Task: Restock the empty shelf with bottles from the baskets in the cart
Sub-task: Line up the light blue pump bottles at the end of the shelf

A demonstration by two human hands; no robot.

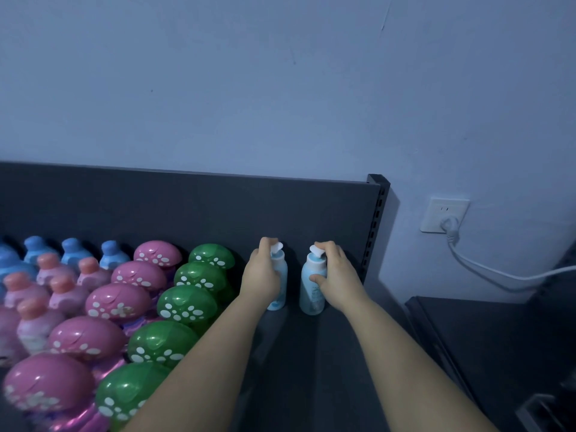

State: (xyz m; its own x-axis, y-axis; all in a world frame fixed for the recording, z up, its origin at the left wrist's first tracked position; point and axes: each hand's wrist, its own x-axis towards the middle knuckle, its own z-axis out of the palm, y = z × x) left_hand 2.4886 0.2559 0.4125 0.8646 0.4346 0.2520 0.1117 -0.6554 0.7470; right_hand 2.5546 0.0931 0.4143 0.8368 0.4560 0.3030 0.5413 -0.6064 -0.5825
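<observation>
1. The dark back panel (218,207) of the shelf (296,353) stands against a pale wall. Everything below is placed from it.
2. The left bottle (280,288), pale blue with a white cap, stands upright on the shelf just in front of the back panel, near the panel's right end.
3. The left hand (263,275) grips this bottle from its left side, with the fingers curled round the body and one finger up at the cap.
4. The right bottle (311,297), of the same kind, stands upright just beside the first, closer to the panel's right end. A narrow gap separates the two.
5. The right hand (335,272) holds it, with the thumb pressed on the front, the fingers wrapped round the right side and a fingertip on the cap.
6. Green-capped bottles (187,304) run in a column from the panel toward the camera, left of the left hand.
7. Pink-capped bottles (118,302) form the next column further left along the panel.
8. Small pink bottles (60,288) with orange tops sit beyond those, and blue bottles (73,249) line the panel's foot.
9. A slotted post (375,229) closes the panel's right end.
10. A wall socket (444,215) with a white cable (498,272) plugged in sits to the right of the panel.
</observation>
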